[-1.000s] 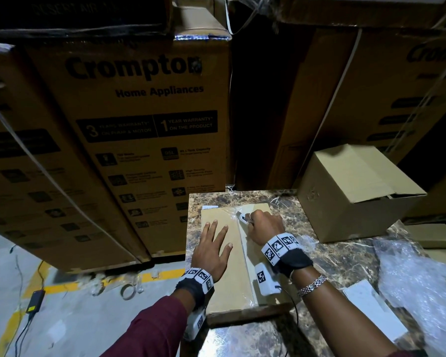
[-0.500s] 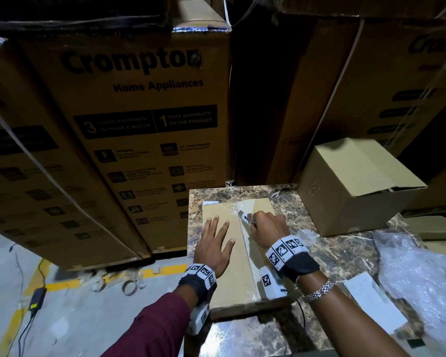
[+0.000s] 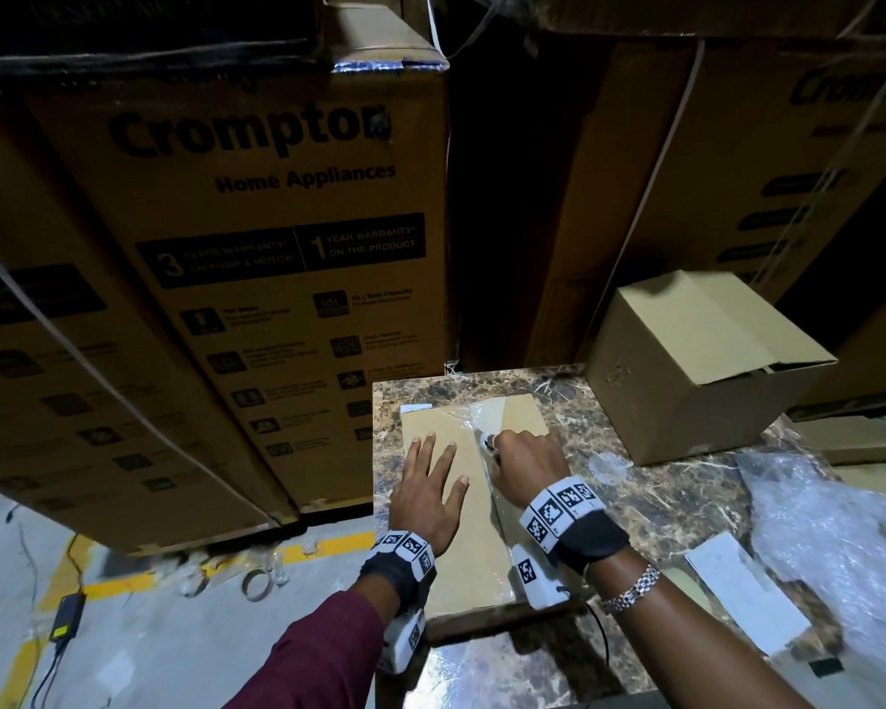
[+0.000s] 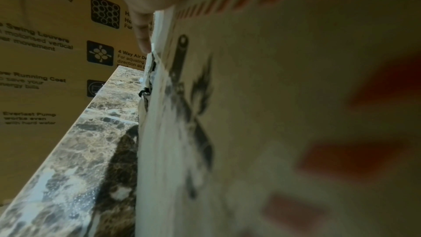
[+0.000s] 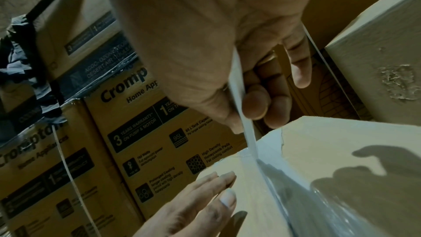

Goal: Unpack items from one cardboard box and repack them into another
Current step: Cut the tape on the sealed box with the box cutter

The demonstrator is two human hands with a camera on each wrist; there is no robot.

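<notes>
Nearest, at 6 o'clock in the head view, the two forearms enter, the left in a maroon sleeve [image 3: 323, 652], the right bare with a metal bracelet [image 3: 630, 588]; both wrists carry bands with black-and-white markers.

The left hand [image 3: 430, 491] lies flat with fingers straight and spread on the flat cardboard box [image 3: 461, 555], which rests on the marble-patterned table [image 3: 661, 504] near its 9 o'clock edge. From the left wrist camera the view is mostly blurred cardboard, with only one fingertip in focus.

At 3 o'clock of the left hand, the right hand [image 3: 525, 460] is curled tight, pinching a strip of clear tape [image 5: 239, 100] that runs down to the box's seam; a sheet of clear film [image 3: 482, 417] is lifted there. What else the fist may hold is hidden by the fingers.

At 3 to 4 o'clock on the table lie a white sheet [image 3: 748, 591] and crumpled bubble wrap [image 3: 840, 545], cut off by the frame edge.

Farther, at 1 o'clock, a plain brown carton [image 3: 696, 365] stands with a top flap slightly ajar; its contents cannot be seen.

Behind, from 9 to 12 o'clock, large Crompton cartons [image 3: 257, 248] are stacked; the right-hand stack is dim and its print hard to read.
</notes>
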